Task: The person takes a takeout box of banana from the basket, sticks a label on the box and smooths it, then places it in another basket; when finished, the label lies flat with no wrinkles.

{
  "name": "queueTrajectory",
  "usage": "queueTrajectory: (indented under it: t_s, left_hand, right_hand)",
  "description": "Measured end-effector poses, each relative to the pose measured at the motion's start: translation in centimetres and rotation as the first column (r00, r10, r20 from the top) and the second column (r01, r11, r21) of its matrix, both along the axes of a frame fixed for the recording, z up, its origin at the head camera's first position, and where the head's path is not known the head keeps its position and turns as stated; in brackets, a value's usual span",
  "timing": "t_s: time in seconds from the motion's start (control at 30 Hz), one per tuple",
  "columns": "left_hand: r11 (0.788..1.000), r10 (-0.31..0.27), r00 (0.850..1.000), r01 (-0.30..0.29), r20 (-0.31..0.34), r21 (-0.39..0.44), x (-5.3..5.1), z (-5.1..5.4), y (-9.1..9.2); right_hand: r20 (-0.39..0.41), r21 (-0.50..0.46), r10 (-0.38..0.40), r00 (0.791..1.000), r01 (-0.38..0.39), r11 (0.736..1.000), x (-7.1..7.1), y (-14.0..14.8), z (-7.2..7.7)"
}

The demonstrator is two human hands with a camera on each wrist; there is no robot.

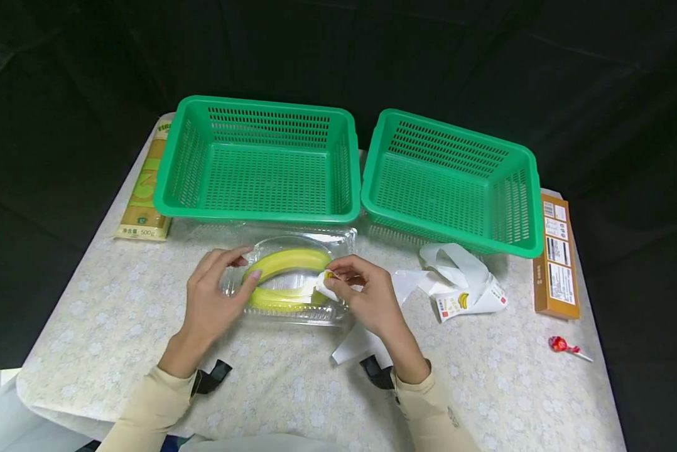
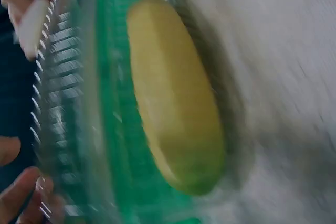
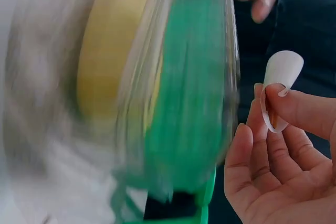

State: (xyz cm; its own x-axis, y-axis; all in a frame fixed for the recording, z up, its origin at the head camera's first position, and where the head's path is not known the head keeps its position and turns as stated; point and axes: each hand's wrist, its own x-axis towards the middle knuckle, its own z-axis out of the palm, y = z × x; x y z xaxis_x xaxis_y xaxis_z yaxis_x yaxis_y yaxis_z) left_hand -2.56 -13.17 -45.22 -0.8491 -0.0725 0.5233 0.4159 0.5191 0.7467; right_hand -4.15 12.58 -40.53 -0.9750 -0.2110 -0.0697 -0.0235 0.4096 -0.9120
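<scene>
A clear plastic box (image 1: pixel 344 238) on the table contains an upper banana (image 1: pixel 290 258) and a lower banana (image 1: pixel 282 300); plastic covers part of the lower one. My left hand (image 1: pixel 214 298) is at the box's left side, thumb and fingers apart, close to the upper banana's left end. Whether it touches the banana, I cannot tell. At the box's right side, my right hand (image 1: pixel 367 292) pinches a curled piece of white paper (image 3: pixel 283 69) between thumb and fingers. The left wrist view is blurred, with one banana (image 2: pixel 173 98) large in it.
Behind the box stand two green baskets (image 1: pixel 259 218) (image 1: pixel 451 235). At left lies a yellow-green packet (image 1: pixel 143 188). On the right are a white paper band (image 1: pixel 474 301) with banana print, an orange-brown box (image 1: pixel 556 263) and a red lollipop (image 1: pixel 559 343). White strips (image 1: pixel 358 342) lie under my right wrist.
</scene>
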Motion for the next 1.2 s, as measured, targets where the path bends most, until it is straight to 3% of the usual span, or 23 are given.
queueTrajectory:
  t_s: [0.1, 0.23, 0.4, 0.73, 0.9, 1.2]
  left_hand:
    - [0.992, -0.112, 0.994, 0.110, -0.021, -0.069, 0.4, 0.5, 0.8]
    - [0.966, -0.243, 0.970, 0.240, -0.019, -0.096, 0.8, 1.3, 1.7]
    - [0.939, -0.323, 0.946, 0.322, 0.013, -0.124, 1.0, 1.8, 2.4]
    - [0.937, -0.318, 0.948, 0.318, 0.026, -0.147, 1.0, 1.5, 2.5]
    - [0.938, -0.305, 0.952, 0.301, 0.002, -0.172, 0.8, 1.1, 2.5]
    - [0.948, -0.246, 0.969, 0.235, -0.027, -0.216, 0.5, 0.5, 2.4]
  right_hand:
    - [0.003, 0.009, 0.041, 0.999, -0.041, 0.999, 0.0, -1.1, -0.2]
    - [0.002, 0.021, 0.075, 0.997, -0.075, 0.997, 0.2, -2.4, -0.3]
    - [0.008, 0.014, 0.085, 0.996, -0.085, 0.996, 0.4, -3.2, -0.3]
    - [0.024, 0.030, 0.095, 0.995, -0.096, 0.995, 0.2, -3.4, -0.2]
    - [-0.006, 0.044, 0.097, 0.995, -0.096, 0.994, -0.3, -3.5, -0.1]
    - [-0.063, 0.071, 0.021, 0.998, -0.017, 0.997, -1.6, -3.7, -0.2]
